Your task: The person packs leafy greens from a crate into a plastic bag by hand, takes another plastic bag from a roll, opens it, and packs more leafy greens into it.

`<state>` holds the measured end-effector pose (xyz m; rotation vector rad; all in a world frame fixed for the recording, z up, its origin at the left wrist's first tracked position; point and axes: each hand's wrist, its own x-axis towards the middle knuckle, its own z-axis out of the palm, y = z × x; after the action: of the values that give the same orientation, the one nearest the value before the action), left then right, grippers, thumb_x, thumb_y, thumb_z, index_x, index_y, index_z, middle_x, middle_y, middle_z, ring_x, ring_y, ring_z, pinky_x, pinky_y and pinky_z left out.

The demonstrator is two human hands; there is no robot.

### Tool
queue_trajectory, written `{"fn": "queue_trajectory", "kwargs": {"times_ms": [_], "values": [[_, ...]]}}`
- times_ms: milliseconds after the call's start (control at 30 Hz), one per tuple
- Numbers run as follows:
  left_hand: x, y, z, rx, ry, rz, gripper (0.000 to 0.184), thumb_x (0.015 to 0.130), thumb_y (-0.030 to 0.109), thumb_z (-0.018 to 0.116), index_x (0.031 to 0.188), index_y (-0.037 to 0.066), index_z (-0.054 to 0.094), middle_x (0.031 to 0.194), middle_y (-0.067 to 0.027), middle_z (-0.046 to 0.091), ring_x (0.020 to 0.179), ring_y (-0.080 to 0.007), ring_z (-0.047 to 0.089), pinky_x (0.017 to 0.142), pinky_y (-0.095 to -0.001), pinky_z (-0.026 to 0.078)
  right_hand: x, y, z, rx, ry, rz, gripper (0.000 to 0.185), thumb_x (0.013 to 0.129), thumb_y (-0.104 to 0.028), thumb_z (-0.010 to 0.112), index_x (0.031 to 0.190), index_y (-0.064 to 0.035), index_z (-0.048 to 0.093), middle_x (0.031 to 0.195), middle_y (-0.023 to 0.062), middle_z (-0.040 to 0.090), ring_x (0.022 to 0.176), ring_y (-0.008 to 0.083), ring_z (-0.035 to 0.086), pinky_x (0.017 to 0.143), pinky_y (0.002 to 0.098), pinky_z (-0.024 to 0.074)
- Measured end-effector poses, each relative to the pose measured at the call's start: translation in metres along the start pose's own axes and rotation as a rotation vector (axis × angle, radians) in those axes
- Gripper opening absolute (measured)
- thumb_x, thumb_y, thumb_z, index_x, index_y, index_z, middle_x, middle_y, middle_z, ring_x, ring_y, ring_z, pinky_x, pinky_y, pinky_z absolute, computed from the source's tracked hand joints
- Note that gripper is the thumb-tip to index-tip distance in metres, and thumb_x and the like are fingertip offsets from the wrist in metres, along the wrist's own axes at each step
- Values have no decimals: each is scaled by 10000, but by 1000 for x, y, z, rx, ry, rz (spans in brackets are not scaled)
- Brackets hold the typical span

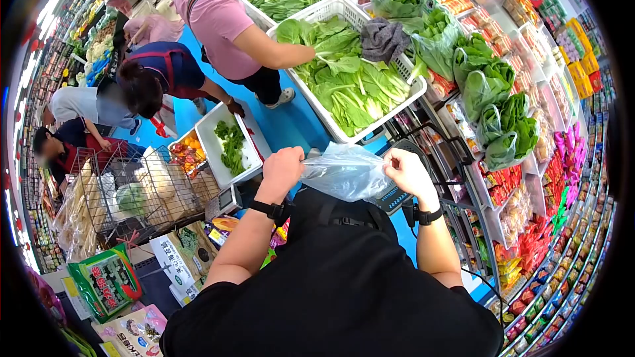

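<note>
A clear plastic bag (347,170) is stretched between my two hands in front of my chest. My left hand (283,170) pinches its left side, fingers closed. On the other side, my right hand (405,170) grips the bag's right edge, also closed. No contents can be made out inside the bag. Just beyond it stands a white crate (352,137) heaped with leafy greens (357,82). A grey cloth (383,39) lies over the crate's right side. Partly hidden under my right hand is a dark device with keys (395,197).
A person in pink (221,20) reaches into the greens. Another person (149,76) bends over a white bin (248,162) at left. Bagged greens (486,82) line the right shelf. A wire cart (132,192) and packaged goods (106,281) stand at left.
</note>
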<state>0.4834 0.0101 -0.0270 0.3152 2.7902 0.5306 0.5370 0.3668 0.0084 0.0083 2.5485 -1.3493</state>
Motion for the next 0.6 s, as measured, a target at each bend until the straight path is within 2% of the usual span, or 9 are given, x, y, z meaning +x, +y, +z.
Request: {"fn": "queue_trajectory", "kwargs": {"times_ms": [167,333,400,467,500,567,600], "values": [[2,2,-18,-55,-46,-95,161,890,251,791,957,108,761,902,-138,782,904,-379,754,810,-503,587,-1,18,-4,-104,124,-34,126,905,-116,778,968,-21,724,789,141,692,726,279,697,715,388,555],[4,0,-26,-204,-61,-82,193,934,296,766,971,107,785,920,-155,788,922,-389,757,827,-505,585,-5,20,-6,-65,153,41,167,908,-134,796,1020,-24,737,813,144,709,758,274,720,736,382,568],[3,7,-26,-296,-18,-28,221,980,290,706,1007,82,774,932,-180,775,917,-421,736,815,-520,572,-4,21,-6,-40,163,39,189,916,-154,804,1038,-23,742,823,142,719,770,266,729,740,381,572],[4,16,-25,-327,-10,-1,232,998,280,674,1014,65,760,933,-195,763,918,-439,722,808,-524,562,-3,21,-4,10,156,81,321,929,-240,827,1147,-18,746,894,154,751,790,257,741,755,384,584],[4,22,-25,-359,-3,26,246,1016,270,641,1021,48,746,933,-210,751,919,-457,707,800,-528,553,-3,18,-1,11,157,81,321,929,-240,827,1147,-18,746,894,154,751,790,257,741,755,384,584],[1,33,-26,-420,-15,72,249,1022,264,624,1023,43,738,942,-224,741,924,-474,691,794,-530,546,-4,8,7,31,193,72,516,917,-340,854,1278,0,712,985,177,772,804,261,748,778,393,598],[1,37,-25,-481,-26,117,252,1029,258,607,1025,39,731,950,-239,730,929,-491,675,787,-533,539,-3,6,11,24,157,94,661,893,-383,871,1377,13,657,1117,213,767,827,272,756,799,396,607]]}}
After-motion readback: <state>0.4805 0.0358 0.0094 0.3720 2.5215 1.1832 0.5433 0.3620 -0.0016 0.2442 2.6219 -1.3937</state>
